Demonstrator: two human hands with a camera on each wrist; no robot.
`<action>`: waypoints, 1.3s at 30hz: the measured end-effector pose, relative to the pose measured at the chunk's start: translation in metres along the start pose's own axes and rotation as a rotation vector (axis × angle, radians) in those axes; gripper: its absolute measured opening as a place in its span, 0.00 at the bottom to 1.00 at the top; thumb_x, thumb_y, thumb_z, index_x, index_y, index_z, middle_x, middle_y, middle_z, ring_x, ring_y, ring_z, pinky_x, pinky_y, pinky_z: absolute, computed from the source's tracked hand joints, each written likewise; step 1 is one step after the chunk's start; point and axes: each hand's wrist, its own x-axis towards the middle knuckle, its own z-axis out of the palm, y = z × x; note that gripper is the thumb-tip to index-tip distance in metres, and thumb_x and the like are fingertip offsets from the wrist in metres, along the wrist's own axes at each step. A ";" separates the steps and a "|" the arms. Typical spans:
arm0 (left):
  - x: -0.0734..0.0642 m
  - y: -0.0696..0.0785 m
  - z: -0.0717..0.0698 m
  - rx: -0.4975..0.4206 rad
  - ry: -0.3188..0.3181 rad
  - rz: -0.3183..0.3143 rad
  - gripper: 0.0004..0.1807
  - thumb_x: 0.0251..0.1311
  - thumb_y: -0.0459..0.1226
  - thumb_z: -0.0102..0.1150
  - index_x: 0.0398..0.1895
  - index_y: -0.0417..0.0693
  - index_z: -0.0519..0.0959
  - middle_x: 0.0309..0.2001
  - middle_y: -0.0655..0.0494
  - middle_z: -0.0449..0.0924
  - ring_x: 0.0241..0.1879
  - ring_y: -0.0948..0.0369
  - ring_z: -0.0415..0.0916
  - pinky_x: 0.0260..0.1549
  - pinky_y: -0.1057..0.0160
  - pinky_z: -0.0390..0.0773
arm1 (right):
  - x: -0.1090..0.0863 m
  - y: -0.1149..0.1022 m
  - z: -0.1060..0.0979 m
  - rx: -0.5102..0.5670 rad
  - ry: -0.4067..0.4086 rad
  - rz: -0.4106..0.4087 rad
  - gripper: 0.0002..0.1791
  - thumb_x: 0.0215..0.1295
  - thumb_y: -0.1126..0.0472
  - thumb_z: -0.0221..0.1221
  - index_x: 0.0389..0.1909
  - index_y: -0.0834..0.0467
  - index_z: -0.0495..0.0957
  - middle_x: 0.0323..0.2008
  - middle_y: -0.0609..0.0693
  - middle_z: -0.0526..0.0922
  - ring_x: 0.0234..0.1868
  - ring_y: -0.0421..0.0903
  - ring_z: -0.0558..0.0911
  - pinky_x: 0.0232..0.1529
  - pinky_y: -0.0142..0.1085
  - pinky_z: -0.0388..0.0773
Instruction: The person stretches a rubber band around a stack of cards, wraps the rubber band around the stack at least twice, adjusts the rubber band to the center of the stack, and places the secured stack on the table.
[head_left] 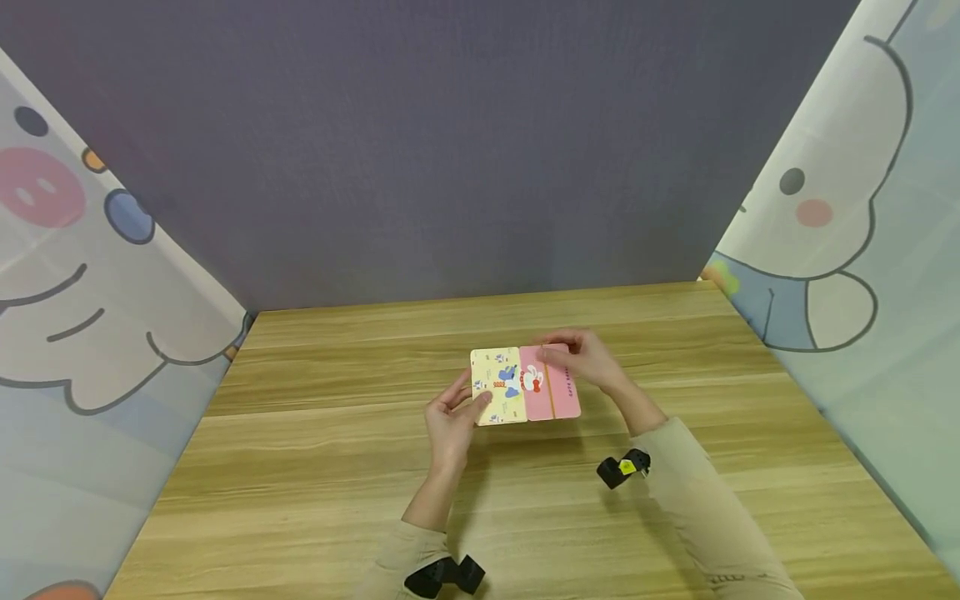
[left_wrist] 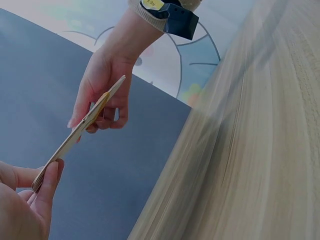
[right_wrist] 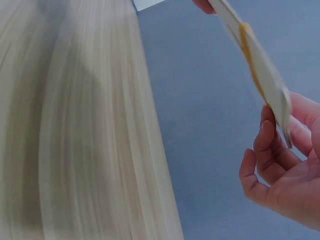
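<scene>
A small notebook, spread open with its printed faces upward, is held above the table by both hands. Its left half is yellow with a blue dog; the right half is pink with a white rabbit. An orange-brown elastic band runs top to bottom around the pink half. My left hand pinches the yellow half near its lower left edge, thumb on top. At the pink half's upper right, my right hand grips the edge near the band. The left wrist view shows the notebook edge-on and tilted between the hands.
The wood-grain table lies beneath. A dark grey panel rises behind its far edge. Cartoon-printed curtains hang at both sides. Each sleeve carries a black wrist device.
</scene>
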 end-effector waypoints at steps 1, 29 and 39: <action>0.000 0.000 0.000 0.001 -0.001 0.000 0.25 0.45 0.24 0.62 0.51 0.34 0.72 0.32 0.39 0.77 0.19 0.65 0.77 0.15 0.74 0.75 | 0.000 0.000 -0.001 -0.007 0.008 -0.010 0.20 0.56 0.59 0.60 0.47 0.66 0.74 0.33 0.56 0.80 0.27 0.44 0.77 0.25 0.33 0.76; -0.001 -0.003 0.002 0.004 0.010 -0.008 0.24 0.45 0.24 0.63 0.50 0.36 0.74 0.30 0.43 0.78 0.17 0.65 0.77 0.12 0.74 0.73 | -0.002 -0.006 0.004 -0.003 0.077 0.049 0.19 0.59 0.61 0.57 0.45 0.72 0.74 0.32 0.55 0.80 0.26 0.41 0.77 0.25 0.30 0.75; -0.003 0.000 0.003 0.012 0.006 -0.011 0.24 0.44 0.23 0.63 0.50 0.37 0.74 0.30 0.44 0.77 0.16 0.66 0.76 0.12 0.74 0.72 | 0.001 0.005 0.005 0.026 0.067 0.051 0.17 0.57 0.59 0.59 0.40 0.70 0.76 0.26 0.52 0.80 0.20 0.40 0.76 0.19 0.30 0.74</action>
